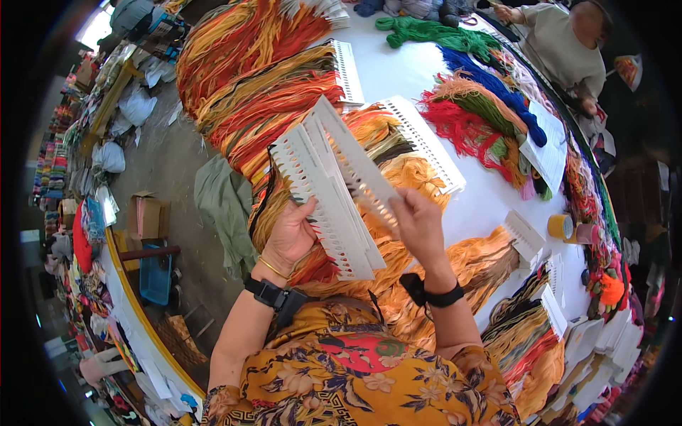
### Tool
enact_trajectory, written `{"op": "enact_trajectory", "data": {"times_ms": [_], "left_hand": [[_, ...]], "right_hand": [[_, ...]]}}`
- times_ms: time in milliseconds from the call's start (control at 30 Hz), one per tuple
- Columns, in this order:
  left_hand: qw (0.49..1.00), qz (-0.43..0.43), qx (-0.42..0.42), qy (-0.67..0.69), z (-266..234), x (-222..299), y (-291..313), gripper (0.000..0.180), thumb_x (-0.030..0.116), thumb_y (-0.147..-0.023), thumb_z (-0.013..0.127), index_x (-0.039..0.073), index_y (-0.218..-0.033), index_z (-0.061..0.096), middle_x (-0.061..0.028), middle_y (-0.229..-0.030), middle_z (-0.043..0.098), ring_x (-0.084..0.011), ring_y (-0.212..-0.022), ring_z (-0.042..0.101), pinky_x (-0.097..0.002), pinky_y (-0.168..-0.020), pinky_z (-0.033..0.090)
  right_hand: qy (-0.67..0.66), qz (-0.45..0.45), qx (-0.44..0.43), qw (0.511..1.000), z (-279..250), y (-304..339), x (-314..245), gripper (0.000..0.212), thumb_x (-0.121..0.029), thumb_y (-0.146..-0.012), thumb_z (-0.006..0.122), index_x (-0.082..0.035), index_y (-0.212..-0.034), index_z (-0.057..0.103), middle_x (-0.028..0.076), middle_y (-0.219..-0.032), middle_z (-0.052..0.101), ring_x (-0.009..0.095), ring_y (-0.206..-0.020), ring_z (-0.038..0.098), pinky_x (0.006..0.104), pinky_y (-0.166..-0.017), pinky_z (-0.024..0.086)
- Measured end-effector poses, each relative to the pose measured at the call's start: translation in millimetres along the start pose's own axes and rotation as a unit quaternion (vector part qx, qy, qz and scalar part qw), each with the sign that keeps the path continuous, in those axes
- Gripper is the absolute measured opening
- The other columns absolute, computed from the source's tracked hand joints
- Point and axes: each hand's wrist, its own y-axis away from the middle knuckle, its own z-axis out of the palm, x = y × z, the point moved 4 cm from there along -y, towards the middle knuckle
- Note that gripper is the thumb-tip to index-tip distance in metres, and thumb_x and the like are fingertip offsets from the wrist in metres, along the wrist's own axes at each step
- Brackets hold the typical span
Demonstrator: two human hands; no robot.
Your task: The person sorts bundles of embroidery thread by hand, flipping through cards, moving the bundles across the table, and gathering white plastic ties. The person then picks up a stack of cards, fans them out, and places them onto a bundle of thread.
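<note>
Between my hands is a fanned stack of white punched thread cards (pixel 323 195), long and narrow with rows of holes along their edges. My left hand (pixel 290 233) grips the stack from the left, its fingers partly hidden behind the cards. My right hand (pixel 418 221) pinches the lower end of one card (pixel 359 167) that slants away from the others. Orange and gold thread (pixel 408 181) lies under and around the cards. Rust, olive and red thread bundles (pixel 263 106) spread off to the upper left, joined to another punched card (pixel 348 71).
More carded thread (pixel 522 334) lies at the lower right. Green yarn (pixel 433 34), blue yarn (pixel 490 89) and red yarn (pixel 462 128) sit on the white table (pixel 398 64). Yellow tape (pixel 560 226) stands at the right. A person (pixel 565 46) is across the table. A cardboard box (pixel 148 216) rests on the floor.
</note>
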Motion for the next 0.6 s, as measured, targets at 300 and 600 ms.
{"op": "enact_trajectory", "data": {"times_ms": [300,600], "left_hand": [[1.0,0.023,0.018,0.001,-3,-1,5,0.03,0.006,-0.093,0.052,0.005,-0.122,0.048,-0.0048,-0.117,0.058,-0.0176,-0.106,0.056,-0.0375,-0.094,0.045],[1.0,0.026,0.01,-0.011,-13,-3,9,0.031,0.01,-0.094,0.052,0.008,-0.124,0.047,-0.0048,-0.118,0.058,-0.0209,-0.108,0.056,-0.0422,-0.096,0.043]], "right_hand": [[-0.113,0.067,-0.067,0.989,31,41,-1,0.015,-0.01,-0.09,0.058,0.003,-0.097,0.063,0.001,-0.077,0.061,0.006,-0.069,0.053,0.0213,-0.063,0.045],[-0.11,-0.015,-0.092,0.99,39,45,-14,0.013,-0.005,-0.087,0.058,-0.001,-0.099,0.064,0.011,-0.08,0.062,0.019,-0.07,0.061,0.0279,-0.064,0.047]]}}
